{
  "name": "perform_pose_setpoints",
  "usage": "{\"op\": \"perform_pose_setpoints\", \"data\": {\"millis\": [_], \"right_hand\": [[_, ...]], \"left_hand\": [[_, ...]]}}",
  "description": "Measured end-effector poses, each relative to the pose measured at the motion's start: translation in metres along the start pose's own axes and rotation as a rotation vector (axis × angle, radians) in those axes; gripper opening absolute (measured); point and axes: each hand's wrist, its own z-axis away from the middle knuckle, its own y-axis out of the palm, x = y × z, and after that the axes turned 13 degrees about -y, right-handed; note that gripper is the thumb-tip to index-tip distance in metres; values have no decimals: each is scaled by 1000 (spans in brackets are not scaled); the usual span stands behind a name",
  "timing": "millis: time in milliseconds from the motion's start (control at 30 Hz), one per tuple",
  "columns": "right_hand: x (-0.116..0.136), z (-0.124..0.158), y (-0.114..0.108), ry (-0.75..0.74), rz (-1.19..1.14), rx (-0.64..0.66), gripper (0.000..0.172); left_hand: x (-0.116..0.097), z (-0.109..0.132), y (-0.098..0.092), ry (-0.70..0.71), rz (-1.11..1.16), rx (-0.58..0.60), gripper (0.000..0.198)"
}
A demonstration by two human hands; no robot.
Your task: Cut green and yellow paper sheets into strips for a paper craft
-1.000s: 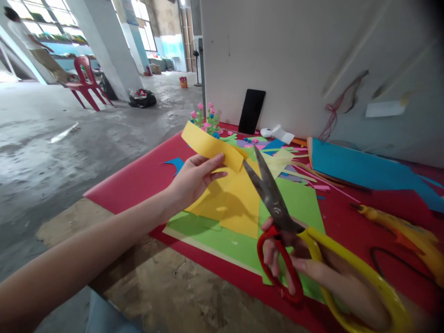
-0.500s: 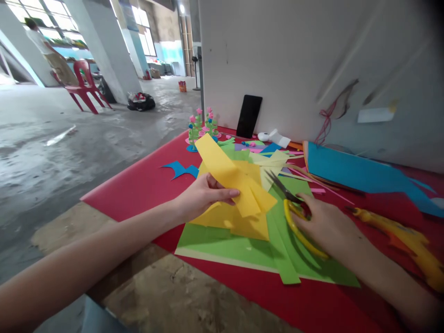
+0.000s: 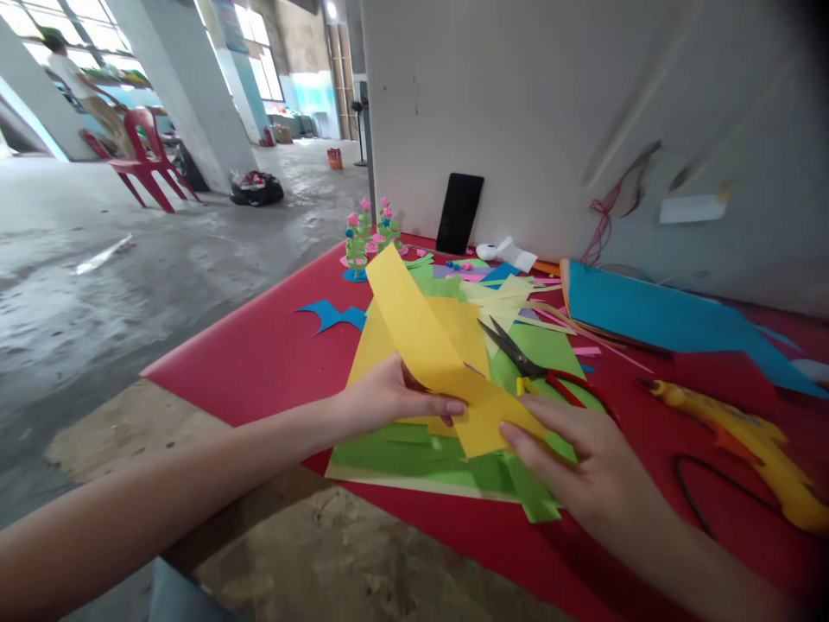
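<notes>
Between thumb and fingers, my left hand pinches a yellow paper strip that rises up and to the left. My right hand grips the lower right end of yellow paper in the same bunch; whether it is one piece or two I cannot tell. Just behind my right hand lie the scissors, blades apart, with red and yellow handles, out of my grip. Beneath my hands are a larger yellow sheet and green paper sheets.
Red paper covers the table. A yellow glue gun lies at right, a blue folder-like sheet behind it. Small paper flowers and a dark phone stand at the back. A person stands beyond a red chair.
My right hand has let go of the scissors, which now lie on the paper, and has taken hold of the yellow paper. My left hand has moved slightly down and right.
</notes>
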Motion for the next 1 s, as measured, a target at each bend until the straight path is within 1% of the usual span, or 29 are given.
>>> {"op": "perform_pose_setpoints", "data": {"millis": [67,133,200,267,367,467,500,567,667,767,833,867,933,967,1000], "right_hand": [[-2,0,1,-17,-17,14,20],[-3,0,-1,-39,4,-25,20],[-6,0,-3,-99,110,-107,19],[-10,1,-4,-195,275,-179,25],[-15,5,-7,-323,553,-216,38],[-18,7,-11,-374,781,-196,44],[-19,7,-12,-384,822,-175,44],[-19,6,-12,-402,870,-116,46],[-20,6,-11,-441,912,-47,51],[-21,5,-8,-481,835,0,51],[-22,3,-8,-442,658,31,52],[-23,1,-8,-380,537,32,54],[-27,-3,-10,-185,235,4,58],[-29,-6,-10,-73,60,-13,57],[-31,-8,-10,38,-125,-20,53]], "left_hand": [[-1,1,2,24,9,32,37],[0,0,3,42,42,50,47],[1,-1,3,24,80,42,56],[3,-3,4,-23,118,57,58],[6,-5,2,-83,113,148,48],[6,-5,0,-85,49,226,32],[6,-5,-1,-62,52,227,29],[5,-5,-2,4,117,185,28],[5,-6,-3,85,294,62,34],[3,-6,-3,95,377,-51,28],[2,-6,-2,76,384,-83,27],[1,-6,-2,62,387,-84,27],[1,-6,-2,37,395,-76,29],[1,-6,-2,24,394,-67,31],[2,-6,-1,9,386,-57,32]]}}
